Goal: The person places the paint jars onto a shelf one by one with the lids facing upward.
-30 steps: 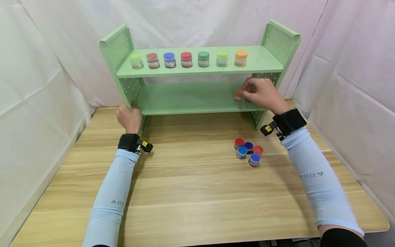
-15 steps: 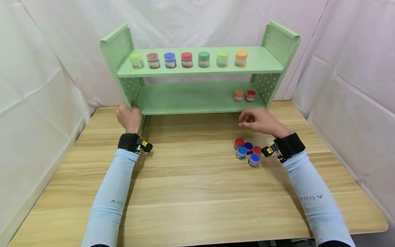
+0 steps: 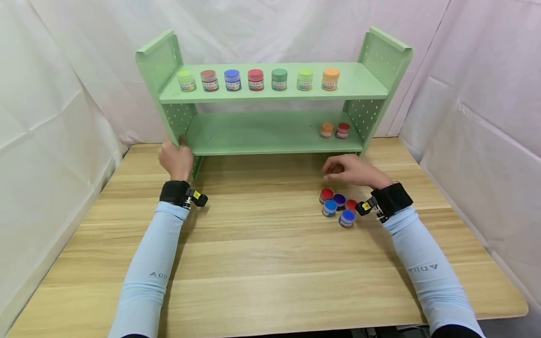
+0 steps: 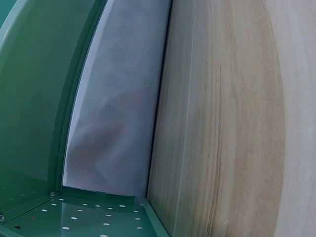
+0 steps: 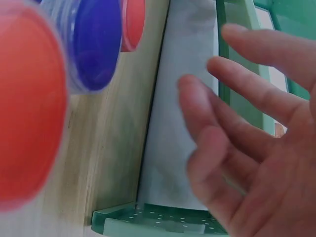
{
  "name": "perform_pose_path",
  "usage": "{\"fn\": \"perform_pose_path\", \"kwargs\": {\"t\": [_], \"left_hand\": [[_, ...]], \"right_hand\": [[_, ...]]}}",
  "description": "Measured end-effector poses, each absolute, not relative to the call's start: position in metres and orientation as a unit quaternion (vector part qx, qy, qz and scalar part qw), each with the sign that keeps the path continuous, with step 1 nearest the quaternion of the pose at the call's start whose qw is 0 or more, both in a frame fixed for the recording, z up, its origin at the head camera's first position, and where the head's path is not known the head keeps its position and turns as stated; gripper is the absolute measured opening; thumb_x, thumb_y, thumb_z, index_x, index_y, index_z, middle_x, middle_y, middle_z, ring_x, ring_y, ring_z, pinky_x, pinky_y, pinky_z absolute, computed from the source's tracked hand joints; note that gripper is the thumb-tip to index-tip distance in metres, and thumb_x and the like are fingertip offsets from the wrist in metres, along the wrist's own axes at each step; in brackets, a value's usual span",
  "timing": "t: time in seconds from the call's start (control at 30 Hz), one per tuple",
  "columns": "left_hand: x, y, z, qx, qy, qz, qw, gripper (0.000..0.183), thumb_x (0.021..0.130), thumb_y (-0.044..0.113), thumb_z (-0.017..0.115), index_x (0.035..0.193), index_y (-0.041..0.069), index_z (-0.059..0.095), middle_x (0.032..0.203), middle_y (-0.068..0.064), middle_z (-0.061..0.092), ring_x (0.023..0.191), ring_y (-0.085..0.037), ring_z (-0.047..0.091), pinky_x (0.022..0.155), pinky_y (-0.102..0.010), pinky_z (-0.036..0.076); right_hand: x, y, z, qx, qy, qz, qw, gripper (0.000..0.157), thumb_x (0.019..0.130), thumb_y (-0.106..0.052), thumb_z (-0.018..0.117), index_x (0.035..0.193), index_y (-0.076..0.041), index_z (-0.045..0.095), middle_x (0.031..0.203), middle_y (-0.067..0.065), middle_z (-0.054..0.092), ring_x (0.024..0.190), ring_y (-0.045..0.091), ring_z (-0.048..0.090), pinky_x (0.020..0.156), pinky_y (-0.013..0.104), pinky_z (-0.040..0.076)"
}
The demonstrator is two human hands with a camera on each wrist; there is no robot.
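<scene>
My left hand (image 3: 176, 161) grips the lower left side panel of the green two-tier shelf (image 3: 262, 154); that hand is out of sight in the left wrist view. My right hand (image 3: 352, 170) hovers in front of the shelf with nothing in it, fingers loosely bent and thumb apart in the right wrist view. Just below it on the table is a cluster of small paint jars: a red jar (image 3: 326, 195), a purple jar (image 3: 339, 202), a second red jar (image 3: 351, 204), a blue jar (image 3: 329, 208) and another blue jar (image 3: 346, 218).
An orange jar (image 3: 327, 130) and a dark red jar (image 3: 343, 131) stand at the right of the lower tier. Several jars line the upper tier, from a lime jar (image 3: 187, 80) to an orange one. White cloth (image 3: 270, 28) hangs behind the wooden table (image 3: 253, 267).
The right hand has let go of the dark red jar on the lower tier and come forward and down, over the cluster on the table. The left hand keeps its grip.
</scene>
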State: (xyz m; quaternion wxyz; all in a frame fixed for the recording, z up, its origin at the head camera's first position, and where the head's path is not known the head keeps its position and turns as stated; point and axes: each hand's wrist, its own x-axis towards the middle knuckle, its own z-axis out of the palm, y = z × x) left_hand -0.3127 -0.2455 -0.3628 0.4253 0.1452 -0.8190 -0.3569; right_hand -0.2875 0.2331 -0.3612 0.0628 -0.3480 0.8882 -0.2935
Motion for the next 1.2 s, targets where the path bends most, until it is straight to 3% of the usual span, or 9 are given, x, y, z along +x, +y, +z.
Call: {"fn": "perform_pose_path", "kwargs": {"t": [0.13, 0.37, 0.67, 0.87, 1.2], "left_hand": [[-0.314, -0.246, -0.362, 0.144, -0.821, -0.354, 0.425, 0.027, 0.094, 0.022, 0.055, 0.113, 0.008, 0.068, 0.109, -0.006, 0.068, 0.1, -0.018, 0.062, 0.084, -0.035, 0.045], [-0.313, -0.246, -0.364, 0.149, -0.822, -0.36, 0.415, 0.027, 0.095, 0.022, 0.055, 0.114, 0.008, 0.068, 0.111, -0.006, 0.067, 0.101, -0.017, 0.062, 0.084, -0.035, 0.044], [-0.313, -0.246, -0.365, 0.14, -0.823, -0.353, 0.421, 0.026, 0.095, 0.022, 0.054, 0.112, 0.007, 0.068, 0.107, -0.007, 0.068, 0.098, -0.02, 0.063, 0.08, -0.038, 0.046], [-0.313, -0.247, -0.364, 0.137, -0.821, -0.351, 0.429, 0.025, 0.094, 0.021, 0.055, 0.11, 0.007, 0.069, 0.106, -0.007, 0.069, 0.097, -0.02, 0.063, 0.079, -0.039, 0.046], [-0.313, -0.246, -0.363, 0.137, -0.819, -0.355, 0.429, 0.025, 0.094, 0.018, 0.054, 0.112, 0.007, 0.068, 0.108, -0.006, 0.068, 0.1, -0.017, 0.062, 0.081, -0.037, 0.046]], "right_hand": [[-0.288, 0.233, -0.364, -0.367, 0.878, -0.29, 0.097, 0.026, 0.086, -0.021, 0.07, 0.106, -0.005, 0.066, 0.091, 0.0, 0.066, 0.08, 0.019, 0.061, 0.071, 0.035, 0.048], [-0.288, 0.234, -0.373, -0.372, 0.877, -0.261, 0.157, 0.034, 0.085, -0.026, 0.071, 0.11, -0.005, 0.066, 0.091, -0.001, 0.067, 0.083, 0.017, 0.061, 0.072, 0.033, 0.049], [-0.287, 0.232, -0.377, -0.365, 0.88, -0.239, 0.186, 0.025, 0.082, -0.027, 0.073, 0.101, -0.012, 0.069, 0.088, -0.003, 0.065, 0.081, 0.016, 0.059, 0.07, 0.032, 0.048], [-0.288, 0.232, -0.374, -0.366, 0.885, -0.232, 0.173, 0.021, 0.084, -0.021, 0.072, 0.102, -0.01, 0.07, 0.088, -0.002, 0.066, 0.081, 0.016, 0.059, 0.07, 0.033, 0.048], [-0.294, 0.24, -0.376, -0.355, 0.894, -0.232, 0.145, 0.028, 0.086, -0.016, 0.069, 0.112, -0.006, 0.069, 0.094, 0.0, 0.067, 0.083, 0.017, 0.059, 0.072, 0.033, 0.047]]}}
